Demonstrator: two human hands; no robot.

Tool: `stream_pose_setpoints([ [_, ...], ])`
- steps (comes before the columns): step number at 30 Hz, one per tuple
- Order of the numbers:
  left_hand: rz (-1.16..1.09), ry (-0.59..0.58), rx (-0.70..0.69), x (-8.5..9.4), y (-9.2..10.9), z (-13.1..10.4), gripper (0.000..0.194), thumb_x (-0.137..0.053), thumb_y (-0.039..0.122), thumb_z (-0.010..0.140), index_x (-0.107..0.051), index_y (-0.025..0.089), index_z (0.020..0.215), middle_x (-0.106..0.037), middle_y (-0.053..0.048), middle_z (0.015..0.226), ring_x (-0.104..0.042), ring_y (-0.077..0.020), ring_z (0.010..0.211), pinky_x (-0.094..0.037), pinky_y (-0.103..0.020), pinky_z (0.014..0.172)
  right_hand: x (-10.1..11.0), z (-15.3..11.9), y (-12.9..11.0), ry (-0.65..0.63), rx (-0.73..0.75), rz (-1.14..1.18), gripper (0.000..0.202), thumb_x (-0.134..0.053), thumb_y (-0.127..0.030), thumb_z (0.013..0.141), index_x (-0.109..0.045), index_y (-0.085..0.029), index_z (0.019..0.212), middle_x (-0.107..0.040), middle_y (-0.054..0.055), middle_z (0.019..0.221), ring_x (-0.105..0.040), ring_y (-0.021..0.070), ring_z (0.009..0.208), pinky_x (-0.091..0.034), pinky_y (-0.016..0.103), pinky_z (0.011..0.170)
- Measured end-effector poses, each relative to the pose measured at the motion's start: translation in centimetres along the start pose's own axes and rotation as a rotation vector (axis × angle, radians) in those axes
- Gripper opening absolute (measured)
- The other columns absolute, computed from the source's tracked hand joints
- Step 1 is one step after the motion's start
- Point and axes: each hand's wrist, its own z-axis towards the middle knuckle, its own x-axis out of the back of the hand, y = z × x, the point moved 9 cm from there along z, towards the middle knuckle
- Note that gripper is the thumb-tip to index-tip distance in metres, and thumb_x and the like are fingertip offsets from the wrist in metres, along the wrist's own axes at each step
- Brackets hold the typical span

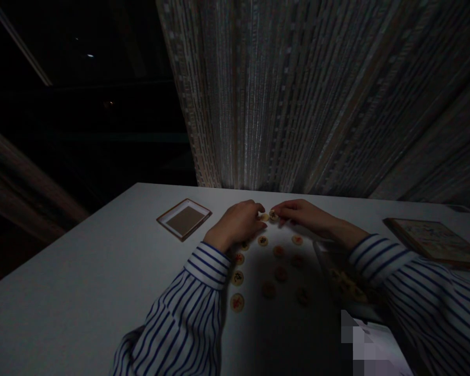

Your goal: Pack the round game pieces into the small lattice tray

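Observation:
Round Chinese chess pieces with red or black characters lie on the white table. My right hand (303, 215) pinches one chess piece (273, 215) with a dark character between thumb and fingertips, near the table's far side. Close to its left is a pale chess piece (264, 217), between the curved, parted thumb and finger of my left hand (238, 223). Below my left hand a column of pieces runs toward me, among them a black-marked piece (237, 277) and a red-marked piece (237, 302). A black-marked piece (262, 241) sits just under both hands.
A shallow framed tray (165, 221) lies at left. Under my right forearm stands a clear box (324, 250) with several pieces inside. A patterned lid or board (438, 237) is at far right. Curtains (254, 104) hang behind the table (82, 271). The light is dim.

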Motion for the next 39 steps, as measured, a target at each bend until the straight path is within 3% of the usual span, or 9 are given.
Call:
stream_pose_setpoints([
  [11,-0.013,0.177,-0.102,1.3,1.9,0.0,0.029,-0.049,0.037,0.084,-0.060,0.018,0.102,-0.062,-0.006,0.094,-0.058,-0.0188,0.081,-0.044,-0.030,0.071,-0.3,-0.5,-0.2,-0.060,0.028,0.150,0.022,-0.058,-0.032,0.074,-0.068,-0.015,0.084,-0.064,0.001,0.074,-0.053,0.0083,0.061,-0.037,0.022,0.057],
  [19,0.011,0.176,-0.148,1.4,3.2,-0.2,0.027,-0.049,0.038,0.084,-0.063,0.019,0.096,-0.062,-0.005,0.090,-0.058,-0.0174,0.074,-0.043,-0.027,0.064,0.7,-2.2,-1.9,0.026,0.110,0.014,0.019,-0.055,-0.031,0.074,-0.066,-0.015,0.075,-0.059,-0.003,0.059,-0.052,0.0093,0.057,-0.039,0.025,0.062],
  [23,-0.028,0.182,-0.150,1.9,4.3,-0.5,0.024,-0.052,0.036,0.082,-0.062,0.018,0.095,-0.064,-0.005,0.089,-0.059,-0.0165,0.073,-0.042,-0.026,0.062,1.7,-3.3,-2.5,0.070,0.147,0.005,0.018,-0.058,-0.031,0.070,-0.065,-0.014,0.073,-0.063,-0.001,0.065,-0.052,0.0099,0.058,-0.041,0.027,0.064],
  [30,-0.430,0.136,-0.116,1.6,6.5,-0.8,0.024,-0.057,0.029,0.079,-0.062,0.020,0.101,-0.066,-0.003,0.091,-0.057,-0.0121,0.067,-0.042,-0.022,0.059,3.5,-6.5,-4.1,0.103,0.224,-0.044,0.020,-0.058,-0.033,0.069,-0.065,-0.014,0.074,-0.064,0.000,0.067,-0.054,0.0114,0.060,-0.041,0.027,0.062],
  [35,-0.799,0.099,0.014,0.0,7.7,-0.7,0.028,-0.062,0.026,0.073,-0.060,0.015,0.099,-0.063,-0.002,0.085,-0.052,-0.0079,0.057,-0.039,-0.019,0.049,4.9,-9.0,-4.1,0.139,0.263,-0.075,0.023,-0.060,-0.035,0.068,-0.066,-0.015,0.075,-0.064,0.000,0.066,-0.056,0.0126,0.064,-0.042,0.027,0.062],
  [39,-0.972,0.078,0.118,-0.8,8.9,-1.0,0.028,-0.067,0.022,0.066,-0.060,0.013,0.092,-0.060,0.000,0.078,-0.049,-0.0053,0.052,-0.038,-0.017,0.047,5.4,-10.8,-3.8,0.143,0.298,-0.113,0.025,-0.058,-0.037,0.071,-0.068,-0.016,0.080,-0.068,0.001,0.076,-0.059,0.0156,0.073,-0.043,0.029,0.068],
])
